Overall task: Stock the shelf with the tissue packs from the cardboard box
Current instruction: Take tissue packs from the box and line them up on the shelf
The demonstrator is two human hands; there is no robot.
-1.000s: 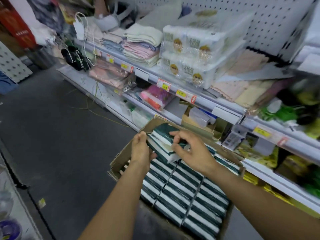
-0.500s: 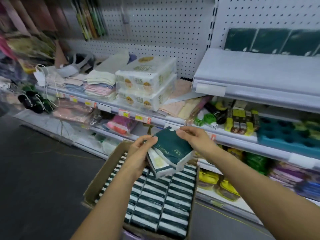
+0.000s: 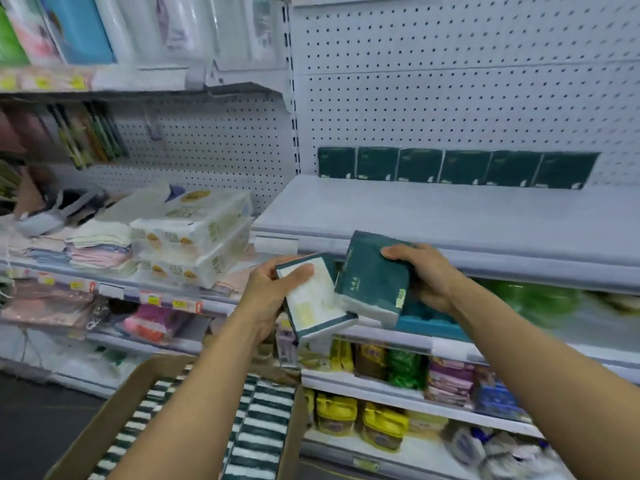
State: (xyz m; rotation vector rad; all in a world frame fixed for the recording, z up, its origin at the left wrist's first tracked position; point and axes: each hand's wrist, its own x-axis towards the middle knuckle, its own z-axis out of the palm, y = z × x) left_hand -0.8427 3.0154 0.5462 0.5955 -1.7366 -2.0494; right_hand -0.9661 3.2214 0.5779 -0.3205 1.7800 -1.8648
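My left hand (image 3: 268, 296) grips a tissue pack (image 3: 317, 299), white face towards me with a dark green edge. My right hand (image 3: 427, 275) grips a second tissue pack (image 3: 372, 277), dark green face towards me, tilted and touching the first. Both packs hang in the air just in front of the grey shelf (image 3: 450, 216). A row of several dark green tissue packs (image 3: 453, 168) stands upright against the pegboard at the back of that shelf. Below my arms sits the cardboard box (image 3: 104, 431), with rows of green-and-white packs (image 3: 259, 431) in it.
To the left, a lower shelf holds large white wrapped packs (image 3: 194, 237) and folded towels (image 3: 100, 247). Under the grey shelf are shelves with a teal tray (image 3: 429, 322), green goods and yellow jars (image 3: 337, 412). Dark floor (image 3: 41, 417) lies at the left.
Both hands have lifted the two packs out of the box and up to the grey shelf's front edge. The packs have come apart, one in each hand. My view has risen.
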